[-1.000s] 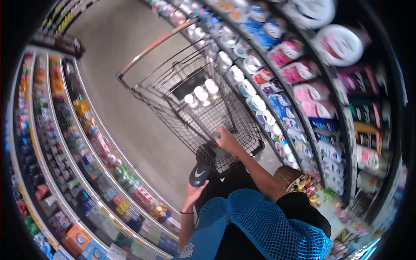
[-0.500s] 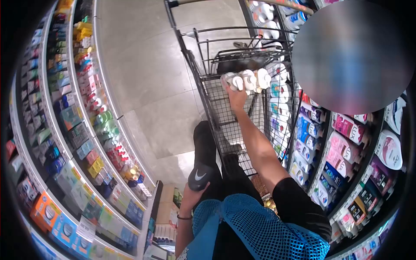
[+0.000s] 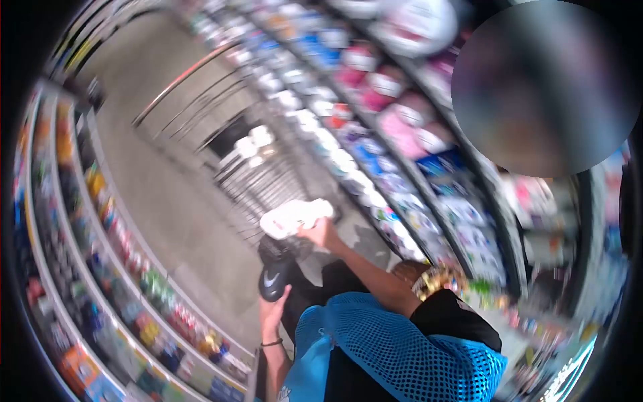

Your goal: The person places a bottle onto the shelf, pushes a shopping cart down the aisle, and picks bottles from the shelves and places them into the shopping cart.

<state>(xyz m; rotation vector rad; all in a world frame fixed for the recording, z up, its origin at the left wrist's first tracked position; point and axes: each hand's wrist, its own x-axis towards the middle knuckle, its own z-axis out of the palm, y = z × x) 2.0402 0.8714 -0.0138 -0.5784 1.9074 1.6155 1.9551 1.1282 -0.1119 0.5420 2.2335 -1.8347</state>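
My right hand (image 3: 320, 232) is closed around the end of a white bottle (image 3: 295, 218), which lies sideways above the near end of the wire shopping cart (image 3: 258, 184). Two or so more white bottles (image 3: 254, 142) stand in the cart beside a dark panel. Lower down, my left hand (image 3: 273, 309) grips a black object with a white swoosh (image 3: 274, 278). The frame is blurred by motion, and the bottle's label cannot be read.
Shelves of small packages (image 3: 144, 275) curve along the left. On the right, shelves of bottles and pouches (image 3: 402, 127) run beside the cart. Grey floor (image 3: 144, 167) shows between them. A basket of shiny wrapped items (image 3: 439, 280) is near my right elbow.
My right hand has lifted a white bottle from the group in the cart and brought it nearer to me. The view has turned. My left hand still holds the black object.
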